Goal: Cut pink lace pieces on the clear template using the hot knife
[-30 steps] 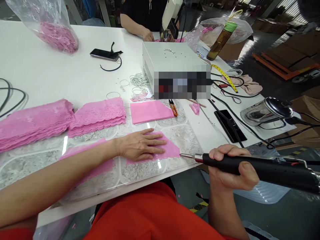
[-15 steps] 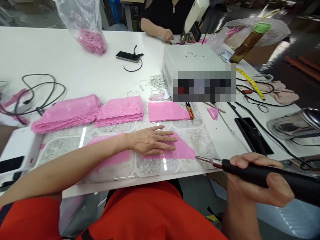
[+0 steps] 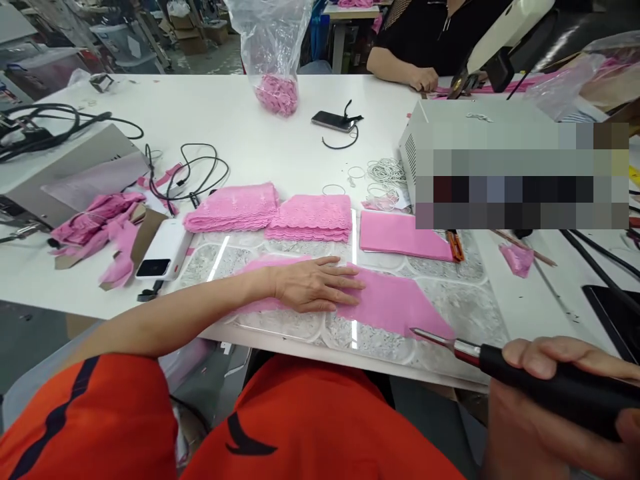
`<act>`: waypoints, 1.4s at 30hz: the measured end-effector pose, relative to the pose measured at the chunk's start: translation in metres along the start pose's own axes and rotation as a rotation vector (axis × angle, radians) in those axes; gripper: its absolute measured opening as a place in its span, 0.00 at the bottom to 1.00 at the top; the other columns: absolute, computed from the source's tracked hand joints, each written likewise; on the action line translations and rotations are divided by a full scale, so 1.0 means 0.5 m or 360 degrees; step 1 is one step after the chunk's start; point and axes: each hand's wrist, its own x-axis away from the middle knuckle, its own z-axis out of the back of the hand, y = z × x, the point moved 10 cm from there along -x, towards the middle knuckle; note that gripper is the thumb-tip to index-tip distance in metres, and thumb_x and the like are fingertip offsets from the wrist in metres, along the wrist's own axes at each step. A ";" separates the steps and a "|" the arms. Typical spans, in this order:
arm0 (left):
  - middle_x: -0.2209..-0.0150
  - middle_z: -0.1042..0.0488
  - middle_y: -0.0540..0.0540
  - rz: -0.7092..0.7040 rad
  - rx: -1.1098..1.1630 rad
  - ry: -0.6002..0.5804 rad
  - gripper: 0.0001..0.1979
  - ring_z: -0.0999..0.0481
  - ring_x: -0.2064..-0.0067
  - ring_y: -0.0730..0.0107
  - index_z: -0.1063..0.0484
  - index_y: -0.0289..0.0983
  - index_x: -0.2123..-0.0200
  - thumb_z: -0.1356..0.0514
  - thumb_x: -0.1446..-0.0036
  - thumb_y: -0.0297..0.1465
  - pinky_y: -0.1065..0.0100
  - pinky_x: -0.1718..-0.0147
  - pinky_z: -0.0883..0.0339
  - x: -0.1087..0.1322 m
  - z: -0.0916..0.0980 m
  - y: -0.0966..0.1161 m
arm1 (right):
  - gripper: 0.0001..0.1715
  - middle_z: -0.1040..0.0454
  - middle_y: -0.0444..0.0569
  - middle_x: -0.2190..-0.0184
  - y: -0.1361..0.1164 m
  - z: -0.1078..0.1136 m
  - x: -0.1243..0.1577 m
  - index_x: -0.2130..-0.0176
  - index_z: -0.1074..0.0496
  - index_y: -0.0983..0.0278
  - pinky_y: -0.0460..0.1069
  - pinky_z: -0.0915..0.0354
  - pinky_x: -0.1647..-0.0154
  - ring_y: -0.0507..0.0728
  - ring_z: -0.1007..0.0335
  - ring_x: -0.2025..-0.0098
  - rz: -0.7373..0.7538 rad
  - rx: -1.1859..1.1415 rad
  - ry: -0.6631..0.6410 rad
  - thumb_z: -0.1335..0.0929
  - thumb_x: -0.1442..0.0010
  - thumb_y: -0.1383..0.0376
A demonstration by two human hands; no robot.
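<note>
My left hand (image 3: 320,285) lies flat, fingers spread, on a thin pink fabric piece (image 3: 393,300) with a slanted right end. Another patch of pink fabric (image 3: 267,305) shows beneath my left forearm. In my right hand (image 3: 545,427) is a black-handled tool with a pointed metal tip (image 3: 520,373). That tip rests at the fabric's lower edge, a little left of its right corner. Part of my right hand runs out of view. Behind my left hand sit two folded stacks of pink lace (image 3: 307,217) and a flat pink fabric stack (image 3: 400,235), with orange thread snips (image 3: 455,245) at its end.
A grey metal box (image 3: 410,150), partly blurred out, stands at the back right. A white device (image 3: 163,250), pink scraps (image 3: 95,217) and black cables (image 3: 193,173) lie on the left. Across the table (image 3: 225,120), a co-worker's hand (image 3: 425,79) shows beside pink material.
The view has swung left, so things appear further right. Along the fabric's lower edge, the tool tip has shifted left from the corner. My left hand stays flat on the fabric.
</note>
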 end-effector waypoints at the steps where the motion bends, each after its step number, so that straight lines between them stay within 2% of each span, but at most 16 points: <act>1: 0.31 0.45 0.50 0.0020 -0.0007 -0.0009 0.22 0.54 0.28 0.62 0.37 0.44 0.36 0.53 0.31 0.38 0.53 0.30 0.67 0.005 -0.002 -0.001 | 0.11 0.33 0.45 0.78 -0.005 -0.025 0.007 0.76 0.30 0.62 0.51 0.43 0.83 0.51 0.43 0.81 0.0056 0.0016 -0.0050 0.34 0.61 0.58; 3: 0.31 0.46 0.50 0.0043 -0.0024 -0.0028 0.23 0.54 0.28 0.61 0.38 0.45 0.36 0.51 0.32 0.40 0.51 0.30 0.68 0.013 -0.006 -0.003 | 0.11 0.32 0.45 0.78 -0.008 -0.076 0.021 0.75 0.28 0.63 0.51 0.42 0.83 0.51 0.42 0.81 0.0126 0.0008 -0.0181 0.35 0.59 0.60; 7: 0.31 0.46 0.48 -0.0009 -0.0054 0.0028 0.26 0.53 0.29 0.58 0.38 0.44 0.36 0.48 0.34 0.44 0.49 0.31 0.68 0.023 -0.009 0.002 | 0.11 0.29 0.45 0.74 0.020 -0.156 0.048 0.70 0.27 0.63 0.50 0.39 0.80 0.51 0.38 0.80 0.0055 -0.0086 -0.0434 0.34 0.55 0.61; 13: 0.32 0.45 0.48 -0.0002 -0.0027 0.0092 0.27 0.52 0.29 0.58 0.38 0.48 0.36 0.44 0.37 0.45 0.49 0.31 0.67 0.027 -0.012 -0.003 | 0.13 0.29 0.46 0.71 0.045 -0.213 0.074 0.66 0.26 0.64 0.50 0.37 0.77 0.50 0.36 0.78 0.0017 -0.0218 -0.0645 0.32 0.51 0.59; 21: 0.31 0.45 0.44 -0.0098 -0.0103 0.0192 0.28 0.52 0.29 0.57 0.38 0.43 0.36 0.46 0.36 0.47 0.50 0.31 0.72 0.031 -0.020 -0.003 | 0.13 0.29 0.46 0.69 0.053 -0.242 0.088 0.64 0.27 0.64 0.51 0.35 0.76 0.51 0.35 0.76 0.0011 -0.0228 -0.0775 0.32 0.48 0.59; 26: 0.32 0.45 0.44 -0.0100 -0.0116 0.0182 0.28 0.52 0.29 0.56 0.36 0.43 0.36 0.45 0.36 0.47 0.50 0.31 0.70 0.029 -0.018 -0.001 | 0.13 0.30 0.46 0.69 0.065 -0.251 0.098 0.64 0.27 0.64 0.50 0.35 0.75 0.50 0.35 0.76 -0.0009 -0.0213 -0.0788 0.32 0.48 0.59; 37: 0.32 0.45 0.50 0.0022 -0.0043 0.0076 0.27 0.52 0.29 0.58 0.36 0.50 0.37 0.42 0.39 0.46 0.50 0.31 0.68 0.025 -0.014 -0.003 | 0.09 0.29 0.45 0.70 0.065 -0.263 0.102 0.66 0.28 0.64 0.51 0.33 0.75 0.50 0.34 0.76 0.0021 -0.0163 -0.0830 0.33 0.48 0.61; 42: 0.31 0.47 0.51 0.0073 -0.0037 0.0071 0.27 0.54 0.28 0.62 0.38 0.49 0.36 0.43 0.37 0.45 0.52 0.30 0.71 0.029 0.002 -0.002 | 0.09 0.29 0.45 0.72 0.062 -0.263 0.099 0.67 0.28 0.64 0.50 0.34 0.76 0.50 0.34 0.77 0.0042 -0.0130 -0.0818 0.32 0.49 0.62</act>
